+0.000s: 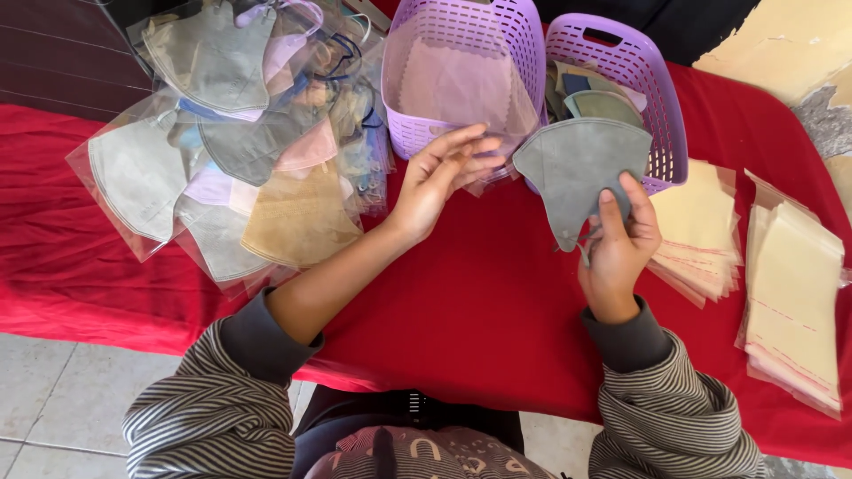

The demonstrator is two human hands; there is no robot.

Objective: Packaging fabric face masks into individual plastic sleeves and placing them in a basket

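Fingers [621, 200] of my right hand [619, 244] are pinched on the lower edge of a grey folded fabric face mask [577, 164], thumb in front, holding it up above the desk [479, 293] w/ its red cloth. Left hand [439, 177] is loose, fingers [461, 146] spread and slack, tips touching a clear plastic sleeve [461, 89] that hangs over the front of the nearer lilac slotted plastic basket [426, 133]; can't tell if they grip it. Just behind my right fingers sits a second lilac basket [661, 98] w/ more masks in it. Right of those fingers: stacks of empty clear sleeves w/ cream backing [790, 302]. Well left of my left fingers: a heap of bagged masks, grey, pink & tan [240, 168].
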